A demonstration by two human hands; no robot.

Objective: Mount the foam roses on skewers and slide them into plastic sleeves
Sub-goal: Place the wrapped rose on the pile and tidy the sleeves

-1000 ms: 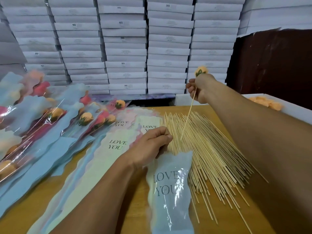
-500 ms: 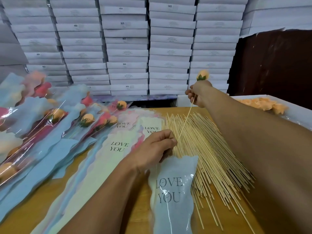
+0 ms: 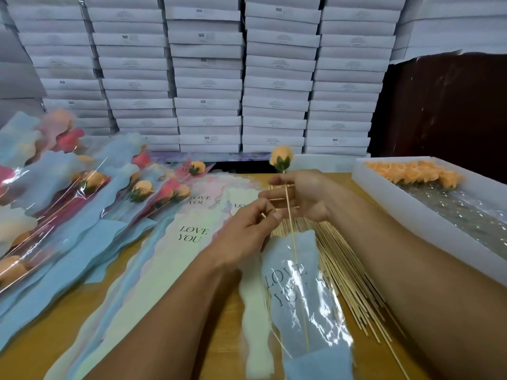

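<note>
Two bare hands work over a wooden table, feeding a skewer topped with an orange foam rose into a pale blue plastic sleeve printed "LOVE YOU". The right hand holds the skewer just below the rose, its fingers stretched leftward behind the stick; whether the thumb bears on the stick cannot be told. The left hand pinches the upper edge of the sleeve between thumb and curled fingers, beside the skewer. The lower part of the skewer shows through the clear front of the sleeve, reaching most of the way down its length, while the rose stands clear above the sleeve's mouth.

A loose pile of bare skewers lies fanned on the table under and to the right of the sleeve. Flat, unfilled sleeves in pastel tints are spread to the left of the hands. Farther left lie finished sleeved roses, orange and red, overlapping one another. At the right edge, a white tray holds a row of orange rose heads at its far end. Stacks of flat white boxes fill the background wall.
</note>
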